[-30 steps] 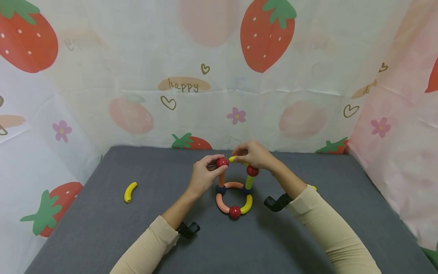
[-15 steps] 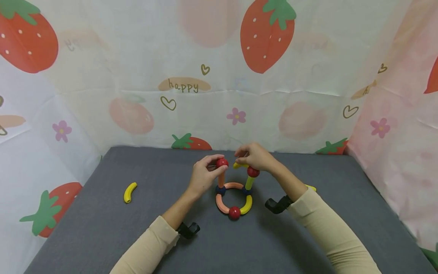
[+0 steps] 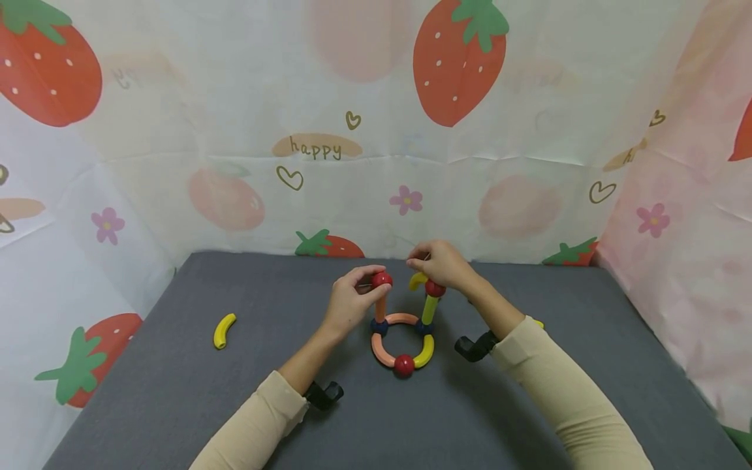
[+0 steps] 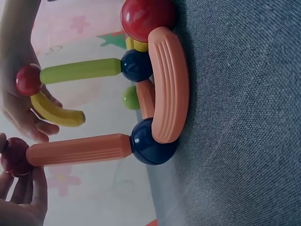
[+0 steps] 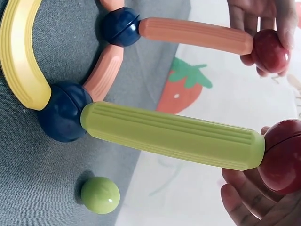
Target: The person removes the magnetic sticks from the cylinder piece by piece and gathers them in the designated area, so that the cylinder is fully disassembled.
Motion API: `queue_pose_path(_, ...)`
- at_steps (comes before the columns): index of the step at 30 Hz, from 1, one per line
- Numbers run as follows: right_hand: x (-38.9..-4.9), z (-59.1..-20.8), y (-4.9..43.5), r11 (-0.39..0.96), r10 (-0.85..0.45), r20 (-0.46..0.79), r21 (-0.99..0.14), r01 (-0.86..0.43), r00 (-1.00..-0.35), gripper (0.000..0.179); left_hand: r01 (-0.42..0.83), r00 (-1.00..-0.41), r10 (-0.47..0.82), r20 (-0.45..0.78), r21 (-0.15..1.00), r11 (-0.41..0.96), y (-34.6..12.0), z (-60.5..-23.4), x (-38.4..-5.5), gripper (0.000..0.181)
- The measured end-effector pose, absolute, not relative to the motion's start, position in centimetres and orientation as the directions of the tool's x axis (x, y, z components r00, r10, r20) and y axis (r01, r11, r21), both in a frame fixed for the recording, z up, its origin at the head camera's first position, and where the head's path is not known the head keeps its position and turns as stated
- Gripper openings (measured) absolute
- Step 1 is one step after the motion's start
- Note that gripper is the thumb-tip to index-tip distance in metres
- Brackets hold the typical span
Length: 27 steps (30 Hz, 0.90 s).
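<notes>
Ring assembly [image 3: 382, 351] lies flat on the gray table [image 3: 147, 391]. It consists of two salmon curved rods [image 3: 403, 318] and one yellow curved rod [image 3: 425, 352], joined by a front red ball [image 3: 403, 365] and two rear navy balls [image 3: 379, 328]. A salmon upright rod [image 3: 381, 309] rises from the left navy ball; a green upright rod [image 3: 430, 311] rises from the right one.

Left hand [image 3: 346, 302], above the ring's left rear, pinches the left upper red ball [image 3: 382, 279] between thumb and fingers, at the top of the salmon upright rod. Right hand [image 3: 442, 266], above the ring's right rear, is bent over the right upper red ball [image 3: 435, 288], which caps the green upright rod. A hanging yellow rod [image 4: 59, 113] meets this ball and slopes down toward the ring's left, its far end free. The right fingertips are partly hidden; whether they grip the ball or the rod cannot be told.

A loose yellow rod [image 3: 222, 331] lies left of the ring, well apart. A green ball [image 5: 100, 195] rests on the table outside the ring. A yellow piece [image 3: 538, 324] shows right of the ring, mostly covered by a beige sleeve [image 3: 570, 391].
</notes>
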State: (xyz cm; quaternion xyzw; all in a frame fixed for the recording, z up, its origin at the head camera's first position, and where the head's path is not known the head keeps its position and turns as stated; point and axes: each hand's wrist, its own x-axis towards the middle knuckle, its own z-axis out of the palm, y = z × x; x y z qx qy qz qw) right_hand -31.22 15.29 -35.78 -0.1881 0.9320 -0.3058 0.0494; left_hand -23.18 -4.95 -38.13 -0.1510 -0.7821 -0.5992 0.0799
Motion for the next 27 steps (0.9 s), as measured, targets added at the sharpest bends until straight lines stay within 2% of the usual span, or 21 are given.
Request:
queue_pose_path(17, -30.3, -35.5, 15.6, 0.703, -0.413, 0.111, -0.592, -0.394, -0.904, 0.025, 0.336, -0.939, 0.154, 0.306, 0.911, 0.238, -5.1, -38.4, -23.3, 0.035)
queue_pose_path(27, -29.9, -35.2, 16.1, 0.676, -0.439, 0.126, -0.605, -0.420, -0.889, 0.024, 0.342, -0.938, 0.132, 0.320, 0.915, 0.212, -5.1, -41.5, -25.6, 0.037)
